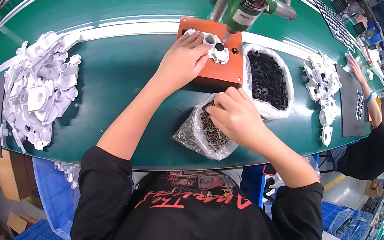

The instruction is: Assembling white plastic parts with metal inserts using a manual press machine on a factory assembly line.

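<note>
A drill-press head [249, 7] stands over an upright fixture block [233, 73] on the workbench [112, 111]. On the block lies a moulded housing [220, 56] — the left hand [181, 60] is over the block's left side, at the housing. Before the block, nearer the wearer, sits a bag [194, 128] of screws [211, 138], with the right hand [238, 115] at its mouth. Right of the block lies a bigger bag [274, 114] of small pieces [267, 79]. A heap of housings [42, 90] occupies the bench's left; another pile [326, 91] lies at right, then a mat [347, 115] — and a co-worker [370, 150] beyond.
</note>
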Tool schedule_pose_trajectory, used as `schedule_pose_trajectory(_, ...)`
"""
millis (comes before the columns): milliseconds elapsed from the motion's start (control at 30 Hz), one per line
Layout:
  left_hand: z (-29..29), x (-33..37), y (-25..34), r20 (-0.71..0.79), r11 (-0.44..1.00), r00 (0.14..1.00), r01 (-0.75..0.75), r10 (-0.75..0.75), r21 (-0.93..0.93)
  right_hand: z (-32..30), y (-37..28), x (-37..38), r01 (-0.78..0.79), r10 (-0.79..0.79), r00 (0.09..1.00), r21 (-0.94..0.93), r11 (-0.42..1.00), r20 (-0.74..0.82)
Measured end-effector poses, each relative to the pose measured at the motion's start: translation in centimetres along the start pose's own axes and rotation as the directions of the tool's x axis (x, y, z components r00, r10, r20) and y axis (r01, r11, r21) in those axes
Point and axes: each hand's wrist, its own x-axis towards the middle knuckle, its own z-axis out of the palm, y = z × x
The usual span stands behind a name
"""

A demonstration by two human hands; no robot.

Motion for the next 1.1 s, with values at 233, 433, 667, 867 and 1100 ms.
schedule_pose_trajectory(233,0.0,-0.1,-0.1,0.013,1.0,1.0,0.016,-0.015,-0.01,0.6,0.8,0.2,0.063,-0.062,0.998,-0.059,0.996,0.018)
schedule_pose_trajectory(433,0.0,0.0,0.0,0.022,1.0,1.0,0.004,-0.003,-0.009,0.5,0.6,0.3,0.038,-0.038,0.999,-0.006,0.999,-0.015)
schedule_pose_trajectory(667,0.0,-0.1,-0.2,0.018,1.0,1.0,0.015,-0.015,-0.004,-3.4,3.2,1.7,-0.374,0.388,0.919,0.473,0.798,0.072)
schedule_pose_trajectory(867,-0.2,0.0,0.0,0.026,0.998,0.999,0.038,-0.037,-0.05,-2.9,9.7,3.5,-0.494,0.544,0.835,0.553,0.67,0.087)
schedule_pose_trajectory(1100,-0.5,0.2,0.3,-0.008,1.0,1.0,-0.014,0.014,-0.013,0.1,11.9,6.5,-0.426,0.579,0.815,0.718,0.551,0.039)
